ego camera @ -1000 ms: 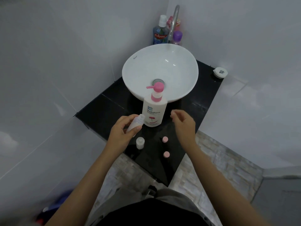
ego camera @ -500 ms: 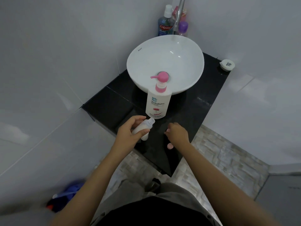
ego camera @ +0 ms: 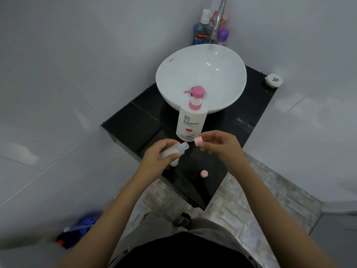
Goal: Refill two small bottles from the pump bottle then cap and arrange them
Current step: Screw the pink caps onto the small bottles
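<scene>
My left hand (ego camera: 157, 157) grips a small clear bottle (ego camera: 174, 149) partly filled with white liquid, tilted with its open neck pointing right. My right hand (ego camera: 222, 145) pinches a pink cap (ego camera: 199, 141) a short way from that neck. A second small bottle (ego camera: 174, 163) stands on the black counter (ego camera: 143, 128), mostly hidden behind my left hand. Another pink cap (ego camera: 204, 173) lies on the counter nearer to me. The white pump bottle (ego camera: 191, 124) with a pink pump stands upright just beyond my hands, in front of the basin.
A white round basin (ego camera: 201, 78) fills the back of the counter, with a tap (ego camera: 219, 18) and several toiletry bottles (ego camera: 202, 29) behind it. A small white round lid (ego camera: 274, 80) rests at the far right corner. White walls close in on both sides.
My right hand has picked one pink cap off the counter and raised it beside the bottle's neck. My left hand has tilted the bottle towards it.
</scene>
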### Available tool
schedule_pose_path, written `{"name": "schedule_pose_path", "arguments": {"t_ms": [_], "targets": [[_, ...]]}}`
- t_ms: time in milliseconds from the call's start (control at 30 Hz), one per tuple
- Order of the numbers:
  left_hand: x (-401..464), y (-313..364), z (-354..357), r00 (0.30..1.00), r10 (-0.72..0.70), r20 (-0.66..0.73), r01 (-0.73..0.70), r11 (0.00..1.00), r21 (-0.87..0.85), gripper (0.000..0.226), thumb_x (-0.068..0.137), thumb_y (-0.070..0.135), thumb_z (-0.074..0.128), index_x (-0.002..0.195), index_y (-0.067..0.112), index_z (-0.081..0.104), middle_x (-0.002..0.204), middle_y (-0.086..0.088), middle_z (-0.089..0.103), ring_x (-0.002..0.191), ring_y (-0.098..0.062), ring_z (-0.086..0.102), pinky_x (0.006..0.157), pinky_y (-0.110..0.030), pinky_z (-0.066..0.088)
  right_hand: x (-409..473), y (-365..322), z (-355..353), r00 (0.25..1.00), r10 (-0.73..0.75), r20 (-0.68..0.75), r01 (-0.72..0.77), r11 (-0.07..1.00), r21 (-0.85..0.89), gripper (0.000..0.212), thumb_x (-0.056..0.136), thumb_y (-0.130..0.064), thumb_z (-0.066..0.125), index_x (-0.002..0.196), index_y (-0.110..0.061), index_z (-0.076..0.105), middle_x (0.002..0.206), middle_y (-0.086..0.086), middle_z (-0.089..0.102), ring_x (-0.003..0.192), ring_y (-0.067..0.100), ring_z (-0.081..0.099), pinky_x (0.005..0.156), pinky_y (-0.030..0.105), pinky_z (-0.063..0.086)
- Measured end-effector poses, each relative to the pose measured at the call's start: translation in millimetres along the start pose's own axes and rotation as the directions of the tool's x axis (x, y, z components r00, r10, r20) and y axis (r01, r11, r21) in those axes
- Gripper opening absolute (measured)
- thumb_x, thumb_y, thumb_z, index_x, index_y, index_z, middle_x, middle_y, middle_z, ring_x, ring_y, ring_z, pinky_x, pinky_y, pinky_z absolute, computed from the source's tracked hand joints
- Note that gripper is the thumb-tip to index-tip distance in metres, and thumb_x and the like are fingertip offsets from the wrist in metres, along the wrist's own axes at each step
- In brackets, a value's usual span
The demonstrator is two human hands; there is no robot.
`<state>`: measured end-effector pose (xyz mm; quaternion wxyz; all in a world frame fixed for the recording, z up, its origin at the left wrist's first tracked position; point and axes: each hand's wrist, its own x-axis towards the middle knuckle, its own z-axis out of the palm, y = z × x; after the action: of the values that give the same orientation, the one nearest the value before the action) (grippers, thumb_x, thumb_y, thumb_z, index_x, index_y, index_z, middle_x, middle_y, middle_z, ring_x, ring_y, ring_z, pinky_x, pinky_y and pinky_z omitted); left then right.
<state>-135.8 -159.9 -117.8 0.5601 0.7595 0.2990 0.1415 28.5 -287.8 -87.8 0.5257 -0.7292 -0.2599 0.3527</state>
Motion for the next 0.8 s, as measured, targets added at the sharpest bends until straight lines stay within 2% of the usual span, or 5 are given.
{"name": "schedule_pose_path", "arguments": {"t_ms": [133, 367, 567, 633, 800], "targets": [[3, 4, 1, 0.999, 0.031, 0.012, -0.031, 0.999, 0.009, 0.027, 0.084, 0.021, 0.066, 0.111, 0.023, 0.062, 0.11, 0.003, 0.062, 0.1, -0.006, 0.057, 0.076, -0.014, 0.042, -9, -9, 5, 0.996, -0.028, 0.079, 0.034, 0.997, -0.072, 0.023, 0.076, -0.013, 0.075, 0.099, -0.016, 0.072, 0.093, 0.004, 0.074, 0.08, 0.013, 0.07, 0.07, 0.013, 0.055], [6, 7, 3, 0.997, 0.03, 0.065, -0.032, 0.999, 0.028, 0.028, 0.084, 0.02, 0.066, 0.11, 0.027, 0.061, 0.11, 0.004, 0.061, 0.099, -0.004, 0.056, 0.071, -0.009, 0.046, -9, -14, 4, 0.99, -0.113, 0.082, 0.124, 0.981, -0.146, 0.025, 0.077, -0.012, 0.074, 0.102, -0.011, 0.071, 0.098, 0.006, 0.073, 0.086, 0.024, 0.069, 0.08, 0.028, 0.059], [9, 13, 2, 0.996, 0.047, 0.072, -0.049, 0.998, 0.032, 0.029, 0.082, 0.019, 0.068, 0.11, 0.026, 0.063, 0.109, 0.006, 0.061, 0.106, -0.009, 0.054, 0.083, -0.019, 0.042, -7, -17, 7, 0.996, -0.046, 0.073, 0.066, 0.954, -0.293, 0.018, 0.082, -0.031, 0.069, 0.09, -0.015, 0.071, 0.072, -0.002, 0.07, 0.054, 0.005, 0.061, 0.051, 0.011, 0.046], [10, 14, 1, 0.997, 0.04, 0.07, -0.042, 0.999, 0.03, 0.029, 0.081, 0.019, 0.068, 0.108, 0.028, 0.062, 0.109, 0.008, 0.061, 0.106, -0.008, 0.053, 0.083, -0.018, 0.041, -6, -17, 9, 0.999, -0.016, 0.037, 0.029, 0.928, -0.371, 0.023, 0.086, -0.041, 0.061, 0.08, -0.02, 0.068, 0.066, -0.003, 0.066, 0.05, 0.007, 0.057, 0.053, 0.014, 0.045], [13, 16, -2, 0.998, 0.023, 0.059, -0.024, 1.0, 0.006, 0.03, 0.08, 0.017, 0.07, 0.107, 0.03, 0.062, 0.111, 0.006, 0.062, 0.104, -0.006, 0.054, 0.082, -0.017, 0.042, -7, -22, -3, 0.985, -0.032, 0.168, 0.088, 0.937, -0.338, 0.029, 0.084, -0.034, 0.067, 0.111, -0.026, 0.059, 0.088, -0.002, 0.069, 0.07, 0.012, 0.068, 0.071, 0.022, 0.056]]}}
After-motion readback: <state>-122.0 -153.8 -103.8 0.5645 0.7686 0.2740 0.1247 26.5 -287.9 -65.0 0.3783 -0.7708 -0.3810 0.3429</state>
